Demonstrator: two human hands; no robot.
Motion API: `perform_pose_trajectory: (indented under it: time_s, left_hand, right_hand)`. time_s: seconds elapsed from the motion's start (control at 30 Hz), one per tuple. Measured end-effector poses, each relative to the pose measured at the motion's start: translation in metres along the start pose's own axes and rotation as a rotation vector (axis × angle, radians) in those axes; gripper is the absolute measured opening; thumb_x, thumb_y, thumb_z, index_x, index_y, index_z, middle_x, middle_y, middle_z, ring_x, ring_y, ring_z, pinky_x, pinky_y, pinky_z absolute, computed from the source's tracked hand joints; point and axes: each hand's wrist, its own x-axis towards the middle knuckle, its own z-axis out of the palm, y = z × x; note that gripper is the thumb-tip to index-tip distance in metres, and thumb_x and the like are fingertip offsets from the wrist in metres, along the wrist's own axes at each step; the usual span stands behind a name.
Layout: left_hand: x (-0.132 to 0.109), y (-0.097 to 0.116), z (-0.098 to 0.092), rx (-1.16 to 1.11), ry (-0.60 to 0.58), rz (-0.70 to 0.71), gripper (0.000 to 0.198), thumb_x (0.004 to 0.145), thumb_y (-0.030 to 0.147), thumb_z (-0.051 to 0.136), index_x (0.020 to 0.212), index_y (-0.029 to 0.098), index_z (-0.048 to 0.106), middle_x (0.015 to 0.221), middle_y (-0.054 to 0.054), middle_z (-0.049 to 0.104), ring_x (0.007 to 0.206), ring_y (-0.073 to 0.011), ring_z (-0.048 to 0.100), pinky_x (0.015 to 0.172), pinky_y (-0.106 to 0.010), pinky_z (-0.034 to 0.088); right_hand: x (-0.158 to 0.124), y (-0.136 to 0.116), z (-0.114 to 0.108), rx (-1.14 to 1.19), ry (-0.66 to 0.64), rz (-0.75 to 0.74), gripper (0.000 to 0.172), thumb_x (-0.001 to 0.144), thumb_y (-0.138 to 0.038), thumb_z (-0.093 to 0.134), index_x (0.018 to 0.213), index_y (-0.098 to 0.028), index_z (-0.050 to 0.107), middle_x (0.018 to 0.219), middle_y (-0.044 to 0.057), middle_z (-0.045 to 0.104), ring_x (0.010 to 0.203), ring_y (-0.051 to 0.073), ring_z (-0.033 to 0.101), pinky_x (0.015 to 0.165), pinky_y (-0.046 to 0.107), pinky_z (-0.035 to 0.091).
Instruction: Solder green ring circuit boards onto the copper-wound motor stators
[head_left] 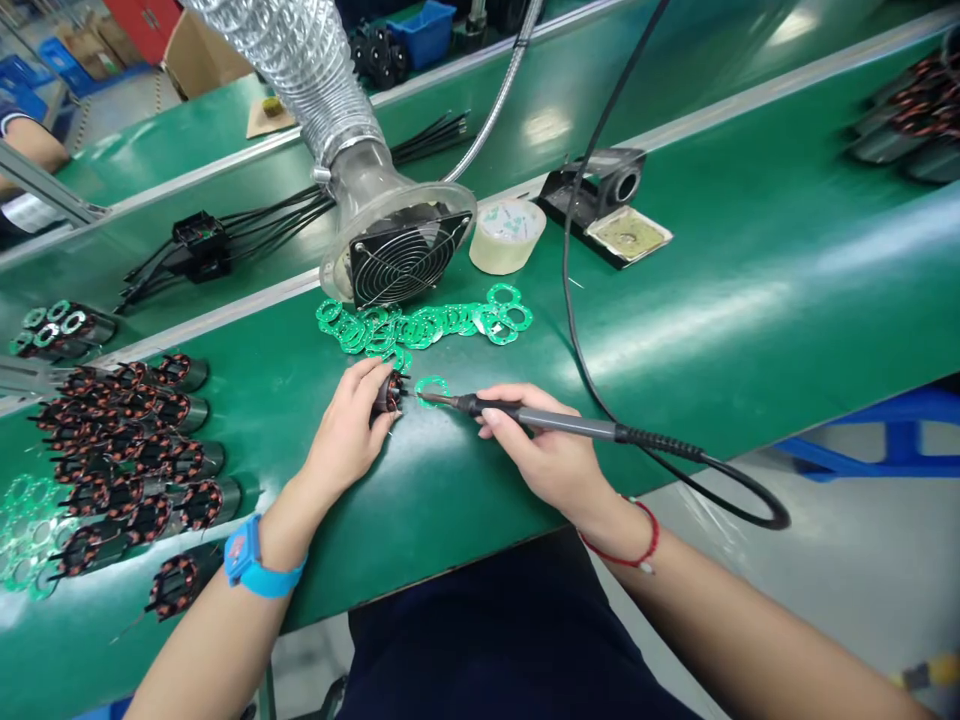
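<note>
My left hand is wrapped round a small dark motor stator with copper windings, lying on its side on the green bench. A soldering iron is in my right hand, held like a pen. Its tip points left and is close to the wire end of the stator; whether they touch I cannot tell. Just behind the tip lies a single green ring-shaped board. Many more green ring boards are spread in a row beyond my hands.
A fume extractor hangs over the boards. Behind are a tape roll and an iron stand with sponge. Rows of stators stand at left. The iron's black cable loops at right. A person's arm shows far left.
</note>
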Motion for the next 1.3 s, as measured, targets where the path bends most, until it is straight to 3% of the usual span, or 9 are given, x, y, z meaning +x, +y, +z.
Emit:
perform_pose_trajectory:
  time_s: [0.4, 0.6, 0.77, 0.87, 1.0, 1.13, 1.3]
  left_hand:
    - [0.001, -0.001, 0.002, 0.093, 0.009, 0.017, 0.043, 0.084, 0.013, 0.056, 0.126, 0.014, 0.044, 0.13, -0.017, 0.046, 0.124, -0.0272, 0.044, 0.104, -0.046, 0.042]
    - [0.0, -0.003, 0.004, 0.156, 0.001, 0.065, 0.045, 0.084, 0.01, 0.053, 0.128, 0.015, 0.043, 0.131, -0.018, 0.044, 0.124, -0.0286, 0.044, 0.102, -0.047, 0.044]
    - [0.0, -0.003, 0.005, 0.247, 0.0, 0.131, 0.047, 0.083, 0.006, 0.051, 0.128, 0.015, 0.043, 0.132, -0.019, 0.044, 0.122, -0.0293, 0.045, 0.099, -0.047, 0.046]
    - [-0.001, -0.002, 0.005, 0.256, 0.0, 0.139, 0.046, 0.083, 0.006, 0.05, 0.128, 0.015, 0.043, 0.132, -0.018, 0.044, 0.121, -0.029, 0.046, 0.098, -0.047, 0.046]
    - [-0.002, 0.003, 0.004, 0.159, 0.035, 0.039, 0.045, 0.083, 0.015, 0.057, 0.126, 0.016, 0.044, 0.126, -0.016, 0.048, 0.118, -0.0271, 0.048, 0.098, -0.045, 0.045]
    - [-0.005, 0.018, -0.001, -0.022, 0.065, -0.148, 0.044, 0.077, 0.028, 0.066, 0.116, 0.018, 0.048, 0.111, -0.01, 0.055, 0.106, -0.0239, 0.054, 0.092, -0.042, 0.047]
    - [-0.012, 0.032, -0.008, -0.266, -0.046, -0.284, 0.043, 0.076, 0.033, 0.067, 0.111, 0.018, 0.048, 0.107, -0.007, 0.059, 0.097, -0.0213, 0.057, 0.086, -0.038, 0.048]
  right_hand:
    - [0.0, -0.003, 0.0, 0.009, 0.025, -0.024, 0.014, 0.086, -0.028, 0.057, 0.096, -0.021, 0.062, 0.083, 0.002, 0.068, 0.073, 0.017, 0.066, 0.067, 0.032, 0.052]
    - [0.001, -0.002, 0.001, -0.114, 0.103, -0.189, 0.014, 0.085, -0.024, 0.059, 0.099, -0.022, 0.059, 0.093, 0.003, 0.066, 0.086, 0.019, 0.063, 0.076, 0.033, 0.052]
    - [0.0, -0.004, 0.0, -0.25, 0.006, -0.293, 0.021, 0.088, -0.023, 0.058, 0.108, -0.023, 0.058, 0.102, 0.003, 0.067, 0.091, 0.017, 0.063, 0.083, 0.031, 0.051]
    - [-0.001, -0.007, 0.001, -0.286, 0.013, -0.332, 0.023, 0.089, -0.024, 0.057, 0.111, -0.022, 0.058, 0.106, 0.004, 0.068, 0.093, 0.017, 0.065, 0.084, 0.03, 0.051]
    - [-0.001, -0.012, 0.003, -0.233, -0.03, -0.195, 0.029, 0.094, -0.024, 0.046, 0.122, -0.022, 0.051, 0.095, 0.003, 0.071, 0.083, 0.016, 0.068, 0.078, 0.029, 0.054]
    - [0.003, -0.015, 0.009, -0.267, -0.103, -0.09, 0.029, 0.091, -0.024, 0.047, 0.12, -0.022, 0.05, 0.086, 0.003, 0.069, 0.079, 0.018, 0.067, 0.074, 0.032, 0.053]
    - [0.008, -0.022, 0.026, -0.018, -0.032, -0.038, 0.039, 0.086, -0.027, 0.056, 0.123, -0.023, 0.045, 0.096, 0.004, 0.066, 0.085, 0.017, 0.065, 0.079, 0.033, 0.052]
